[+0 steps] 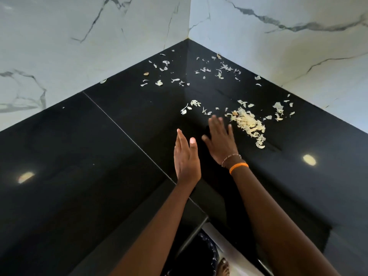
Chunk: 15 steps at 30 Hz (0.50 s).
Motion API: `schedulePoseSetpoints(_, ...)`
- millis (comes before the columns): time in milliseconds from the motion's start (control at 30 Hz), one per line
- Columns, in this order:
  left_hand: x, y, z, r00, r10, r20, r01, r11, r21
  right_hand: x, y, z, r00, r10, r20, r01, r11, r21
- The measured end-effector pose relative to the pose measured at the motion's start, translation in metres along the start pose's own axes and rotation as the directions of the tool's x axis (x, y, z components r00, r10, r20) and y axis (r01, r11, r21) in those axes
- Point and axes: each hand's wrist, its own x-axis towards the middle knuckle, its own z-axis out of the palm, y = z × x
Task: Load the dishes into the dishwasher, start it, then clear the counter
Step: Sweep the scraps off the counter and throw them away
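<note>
neither hand holds anything. the right hand [220, 139] lies flat, palm down, fingers spread and reaching forward over the black counter [79, 156], its fingertips just beside the near edge of a heap of pale peelings [248, 124]. whether the palm actually presses on the surface cannot be told. an orange band [239, 167] and a thin beaded bracelet [231, 157] sit at that wrist. the left hand [186, 156] stands on its edge just to the left, fingers straight and together, thumb up, palm turned toward the right hand like a wall to gather against.

beyond the heap, loose peelings are strewn toward the corner: a patch on the right near the marble wall [288, 56], a few bits ahead of the right fingertips, and a wider scatter of scraps [199, 72] deep in the corner where the two walls meet.

no dishes and no dishwasher are in view, so whether the loading and starting are done cannot be seen here. the work in hand looks like the last part, clearing the counter. some of it seems gathered into the one heap; the far scraps are not yet collected, and nothing has been lifted off the surface. the left stretch of counter shows only light reflections and a speck or two.
</note>
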Motion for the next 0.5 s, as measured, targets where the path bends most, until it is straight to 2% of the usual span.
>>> schedulePoseSetpoints(67, 0.011, -0.002, -0.013, 1.000, 0.008, -0.012, -0.007, 1.000, 0.014, -0.021, -0.024, 0.009, 0.976, -0.212, 0.043, 0.214, 0.975, -0.062)
schedulePoseSetpoints(100, 0.020, -0.006, -0.020, 1.000, 0.016, -0.022, -0.014, 0.998, 0.066, -0.030, -0.030, 0.012, 0.960, -0.273, 0.065, 0.277, 0.959, -0.065)
schedulePoseSetpoints(167, 0.040, -0.013, -0.037, 0.998, 0.038, -0.055, -0.024, 0.974, 0.226, -0.029, -0.027, 0.013, 0.953, -0.295, 0.072, 0.300, 0.952, -0.067)
schedulePoseSetpoints(300, 0.082, -0.025, -0.073, 0.996, 0.073, -0.058, -0.041, 0.901, 0.431, 0.007, -0.004, 0.007, 0.984, -0.176, 0.017, 0.177, 0.982, -0.059)
schedulePoseSetpoints(367, 0.098, -0.032, -0.087, 0.998, 0.049, -0.050, -0.019, 0.873, 0.488, 0.029, 0.001, 0.004, 1.000, 0.006, 0.015, -0.006, 0.999, -0.037)
schedulePoseSetpoints(433, 0.107, -0.039, -0.095, 0.999, 0.008, -0.045, 0.017, 0.842, 0.539, 0.045, -0.012, -0.001, 0.983, 0.182, -0.018, -0.181, 0.983, 0.039)
schedulePoseSetpoints(467, 0.109, -0.041, -0.095, 0.999, -0.004, -0.044, 0.028, 0.822, 0.569, 0.050, -0.025, -0.002, 0.983, 0.175, -0.061, -0.172, 0.983, 0.059)
schedulePoseSetpoints(500, 0.111, -0.043, -0.094, 0.999, 0.000, -0.048, 0.029, 0.800, 0.600, 0.054, -0.039, -0.002, 0.991, 0.086, -0.099, -0.082, 0.996, 0.042)
